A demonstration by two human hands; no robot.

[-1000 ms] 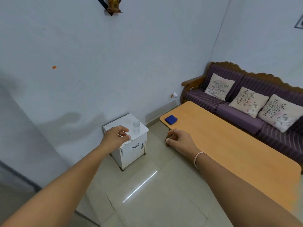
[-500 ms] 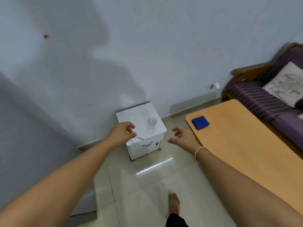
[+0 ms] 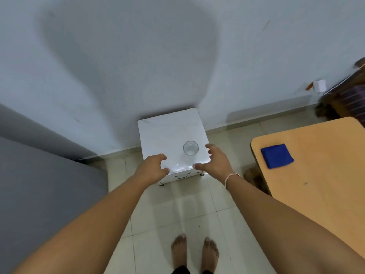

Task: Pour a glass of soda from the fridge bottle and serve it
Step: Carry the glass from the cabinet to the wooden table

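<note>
A clear empty glass [image 3: 190, 148] stands upright on the top of a small white cabinet [image 3: 166, 131] against the wall. My right hand [image 3: 215, 162] hovers just right of the glass, fingers spread, not touching it. My left hand [image 3: 154, 168] hangs over the cabinet's front left corner with its fingers curled and apart, holding nothing. No bottle is in view.
A grey appliance side [image 3: 39, 184] fills the left. A wooden table [image 3: 320, 175] with a folded blue cloth [image 3: 277, 155] stands at the right, a sofa end [image 3: 349, 99] behind it. My bare feet [image 3: 194, 252] stand on the tiled floor.
I have stepped closer to the white cabinet and the view has tilted down. Both hands have moved in over its top, the right one nearing the glass.
</note>
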